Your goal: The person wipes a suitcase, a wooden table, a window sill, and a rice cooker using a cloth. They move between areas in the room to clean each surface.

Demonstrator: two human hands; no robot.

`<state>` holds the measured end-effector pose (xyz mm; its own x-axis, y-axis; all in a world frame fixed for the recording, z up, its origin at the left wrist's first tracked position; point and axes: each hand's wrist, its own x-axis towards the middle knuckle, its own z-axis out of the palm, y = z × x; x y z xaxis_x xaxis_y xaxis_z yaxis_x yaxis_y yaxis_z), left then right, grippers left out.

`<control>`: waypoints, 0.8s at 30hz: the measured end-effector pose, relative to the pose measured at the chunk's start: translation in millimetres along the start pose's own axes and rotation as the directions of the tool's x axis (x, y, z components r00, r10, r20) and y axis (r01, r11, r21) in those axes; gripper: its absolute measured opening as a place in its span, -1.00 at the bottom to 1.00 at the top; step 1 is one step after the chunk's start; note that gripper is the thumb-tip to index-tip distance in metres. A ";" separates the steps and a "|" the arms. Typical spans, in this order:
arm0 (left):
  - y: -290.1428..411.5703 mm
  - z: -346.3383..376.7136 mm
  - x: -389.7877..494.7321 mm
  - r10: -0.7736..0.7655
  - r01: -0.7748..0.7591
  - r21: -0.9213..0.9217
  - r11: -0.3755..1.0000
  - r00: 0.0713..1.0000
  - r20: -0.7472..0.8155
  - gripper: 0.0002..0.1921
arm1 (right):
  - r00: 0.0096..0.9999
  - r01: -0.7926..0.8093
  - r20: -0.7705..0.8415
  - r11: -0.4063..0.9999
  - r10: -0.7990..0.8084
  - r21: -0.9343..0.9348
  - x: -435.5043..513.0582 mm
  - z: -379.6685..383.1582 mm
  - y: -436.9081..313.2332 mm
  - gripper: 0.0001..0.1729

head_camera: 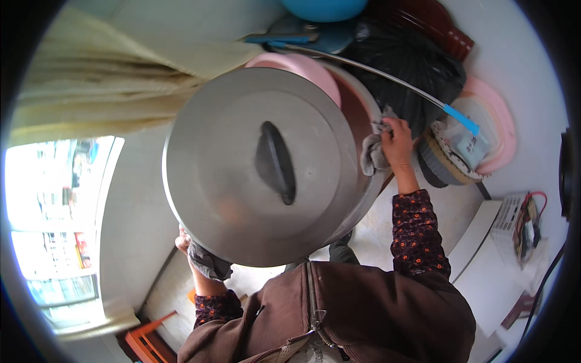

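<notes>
A large round metal lid (pixel 222 149) with a black handle (pixel 277 163) fills the middle of the view. It covers much of a big metal pot (pixel 354 213), leaving a reddish-brown crescent exposed on the right. My right hand (pixel 398 144) grips a crumpled grey cloth (pixel 375 154) against the pot's right rim. At the lower left, my left hand (pixel 182 240) is mostly hidden by the lid's edge, with a darker grey cloth (pixel 209 261) beside it. What the left fingers clasp under the lid is out of sight.
Behind the lid sits a pink basin (pixel 313 75). A metal rod with a blue grip (pixel 460 119) crosses a black plastic bag (pixel 404 68). On the right are a pink tub (pixel 501 122) and a woven basket (pixel 445 156). An orange stool (pixel 145 338) stands lower left, below a curtain (pixel 100 90).
</notes>
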<state>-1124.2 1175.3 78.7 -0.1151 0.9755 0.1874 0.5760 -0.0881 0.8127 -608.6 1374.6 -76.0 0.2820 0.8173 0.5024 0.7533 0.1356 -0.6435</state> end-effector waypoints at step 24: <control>-101.8 34.3 -49.8 -0.585 0.651 -0.749 0.121 0.657 0.476 -0.50 | 0.617 0.507 0.574 0.830 -0.538 0.232 -49.7 56.4 -306.7 -0.37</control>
<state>-1149.3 1142.6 -32.3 -0.0273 0.7883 -0.6147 -0.6116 0.4732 0.6340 -887.2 1324.0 63.8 -0.5722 0.7532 0.3244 0.6307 0.6570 -0.4131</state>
